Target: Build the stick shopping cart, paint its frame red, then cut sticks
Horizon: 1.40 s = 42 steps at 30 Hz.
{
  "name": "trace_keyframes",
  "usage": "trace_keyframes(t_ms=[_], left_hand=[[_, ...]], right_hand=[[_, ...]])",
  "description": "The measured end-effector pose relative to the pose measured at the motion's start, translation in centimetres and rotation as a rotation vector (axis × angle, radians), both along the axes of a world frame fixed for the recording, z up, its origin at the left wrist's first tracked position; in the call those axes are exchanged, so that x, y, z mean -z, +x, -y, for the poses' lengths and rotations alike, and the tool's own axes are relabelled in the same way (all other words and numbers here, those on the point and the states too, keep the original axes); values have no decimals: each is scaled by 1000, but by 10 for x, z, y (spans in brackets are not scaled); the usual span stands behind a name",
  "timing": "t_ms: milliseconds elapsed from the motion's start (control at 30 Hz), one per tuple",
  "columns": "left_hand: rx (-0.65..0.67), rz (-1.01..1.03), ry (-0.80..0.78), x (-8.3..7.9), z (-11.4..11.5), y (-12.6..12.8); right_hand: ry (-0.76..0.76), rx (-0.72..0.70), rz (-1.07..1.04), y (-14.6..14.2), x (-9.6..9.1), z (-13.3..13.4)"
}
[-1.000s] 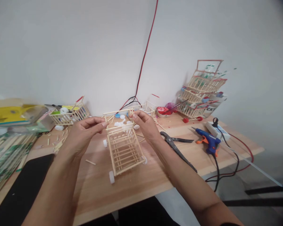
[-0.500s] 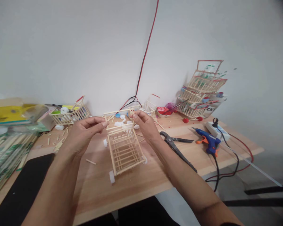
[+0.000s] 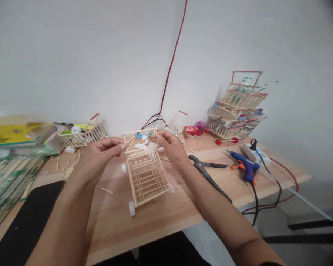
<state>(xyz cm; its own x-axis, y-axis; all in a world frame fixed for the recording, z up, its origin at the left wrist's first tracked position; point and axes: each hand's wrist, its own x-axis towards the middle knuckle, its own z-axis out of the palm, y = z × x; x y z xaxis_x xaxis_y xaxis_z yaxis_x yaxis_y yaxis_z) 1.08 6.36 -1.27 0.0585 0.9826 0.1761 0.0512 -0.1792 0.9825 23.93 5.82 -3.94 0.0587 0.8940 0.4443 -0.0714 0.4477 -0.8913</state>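
Observation:
A miniature shopping cart (image 3: 148, 177) made of thin wooden sticks stands on the table in front of me, with white round wheels (image 3: 131, 208) at its corners. At its far end rises a handle frame topped by a crossbar (image 3: 137, 131). My left hand (image 3: 108, 149) pinches the left upright of that frame between thumb and fingertips. On the other side, my right hand (image 3: 169, 144) pinches the right upright just below the crossbar. Fingertips partly hide both uprights.
Pliers (image 3: 208, 173) and a blue hot glue gun (image 3: 245, 166) lie to the right, near a power strip (image 3: 255, 153). Stacked stick carts (image 3: 235, 107) stand at the back right. Another cart (image 3: 83, 135), a black phone-like slab (image 3: 30, 218) and bundled sticks (image 3: 13, 184) are left.

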Motion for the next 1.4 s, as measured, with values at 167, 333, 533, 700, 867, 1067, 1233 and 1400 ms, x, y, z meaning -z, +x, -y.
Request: trace_keyframes(t_ms=[167, 333, 533, 700, 867, 1067, 1233, 1400], left_hand=[[14, 18, -13, -2, 2, 2], [14, 10, -6, -2, 2, 0], [1, -4, -5, -3, 2, 1], [15, 25, -8, -4, 2, 1], [19, 29, 7, -3, 1, 1], [4, 58, -4, -4, 1, 4], [3, 63, -7, -3, 1, 4], [4, 73, -15, -1, 0, 3]], right_hand=[[5, -1, 31, 4, 0, -2], [-19, -31, 60, 9, 0, -3], [-35, 40, -42, 18, -2, -8], [-123, 134, -180, 36, -2, -15], [-173, 114, -170, 43, -5, -15], [-251, 89, -219, 41, -6, -12], [-285, 33, -285, 42, -6, -12], [-314, -155, -419, 41, -11, -9]])
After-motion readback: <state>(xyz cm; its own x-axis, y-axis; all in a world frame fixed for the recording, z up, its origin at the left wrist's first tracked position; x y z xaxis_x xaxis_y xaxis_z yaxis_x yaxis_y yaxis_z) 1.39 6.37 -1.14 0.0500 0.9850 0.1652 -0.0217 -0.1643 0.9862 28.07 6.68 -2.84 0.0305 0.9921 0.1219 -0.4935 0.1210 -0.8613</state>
